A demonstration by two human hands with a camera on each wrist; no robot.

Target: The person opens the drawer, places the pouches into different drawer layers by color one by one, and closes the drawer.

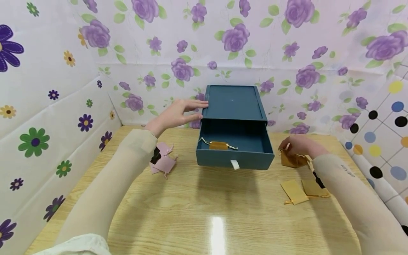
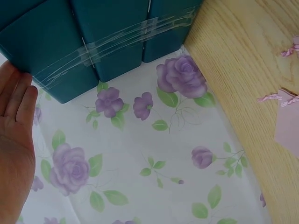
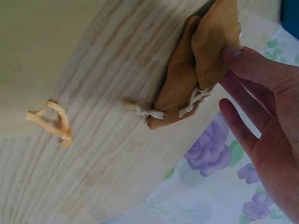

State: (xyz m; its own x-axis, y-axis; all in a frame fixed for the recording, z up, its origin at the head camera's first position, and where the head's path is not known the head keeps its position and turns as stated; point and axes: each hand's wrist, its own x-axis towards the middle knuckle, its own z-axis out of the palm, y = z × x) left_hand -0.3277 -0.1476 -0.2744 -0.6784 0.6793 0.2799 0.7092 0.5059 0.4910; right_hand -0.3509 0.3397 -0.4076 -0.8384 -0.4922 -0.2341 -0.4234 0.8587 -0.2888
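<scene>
A dark blue drawer unit (image 1: 234,102) stands at the back of the table, its top drawer (image 1: 207,157) pulled out. Inside the drawer lies a brown drawstring pouch (image 1: 218,145) with pale cords. My left hand (image 1: 178,111) rests straight fingers against the unit's upper left edge; the left wrist view shows this hand (image 2: 16,149) beside the taped sections (image 2: 112,42). On the right, my right hand (image 1: 299,144) pinches a brown drawstring pouch (image 3: 217,42) between thumb and fingers. Another brown pouch (image 3: 180,79) lies beneath it on the table.
Pink drawstring pouches (image 1: 164,164) lie left of the unit, with a small black item (image 1: 156,156) among them. Two yellow pouches (image 1: 294,191) lie near my right forearm. Flowered cloth (image 1: 178,42) hangs behind the wooden table (image 1: 178,212).
</scene>
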